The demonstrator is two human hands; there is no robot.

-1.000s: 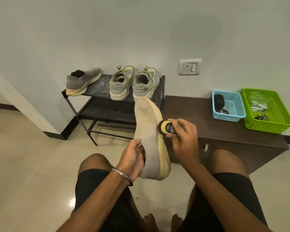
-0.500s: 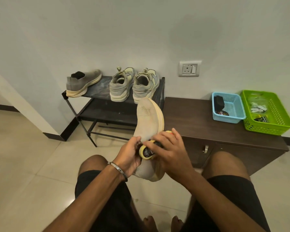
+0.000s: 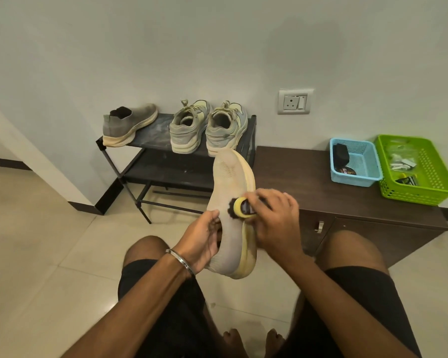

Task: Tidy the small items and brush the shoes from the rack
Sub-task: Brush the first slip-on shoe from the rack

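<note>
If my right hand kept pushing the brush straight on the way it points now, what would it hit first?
The right hand points the brush leftward, bristles already against the knit side of the held shoe. Past that, probably the left hand, though depth is unclear.

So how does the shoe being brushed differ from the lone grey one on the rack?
The held shoe is gripped by the left hand, toe up and away, with the right hand pressing a brush on its side; the rack shoe sits flat on its sole on the rack, untouched. The held shoe looks paler. Both are grey knit slip-ons with cream soles, seemingly a pair.
</note>
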